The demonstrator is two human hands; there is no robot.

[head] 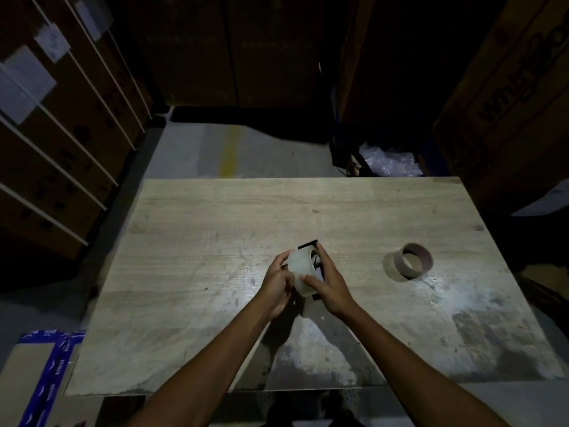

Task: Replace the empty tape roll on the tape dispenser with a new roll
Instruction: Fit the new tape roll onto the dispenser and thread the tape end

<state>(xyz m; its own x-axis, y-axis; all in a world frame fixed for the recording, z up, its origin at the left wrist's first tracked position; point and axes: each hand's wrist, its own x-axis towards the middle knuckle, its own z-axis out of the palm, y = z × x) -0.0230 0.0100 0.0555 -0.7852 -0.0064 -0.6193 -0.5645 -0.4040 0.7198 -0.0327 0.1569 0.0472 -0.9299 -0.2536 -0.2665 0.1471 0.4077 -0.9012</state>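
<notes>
A new roll of clear tape (300,268) sits against a black tape dispenser (317,266) over the middle of the wooden table (191,241). My left hand (277,285) grips the roll from the left. My right hand (328,283) holds the dispenser from the right, its thumb pressed on the roll's near side. Most of the dispenser is hidden behind the roll and my fingers. The empty brown cardboard core (412,261) lies on the table to the right, apart from both hands.
Stacked cardboard boxes (67,127) rise on the left and a large printed box (511,97) on the right. Crumpled clear plastic (391,163) lies beyond the table's far edge. A box with blue tape (46,374) sits at the lower left. The scene is dim.
</notes>
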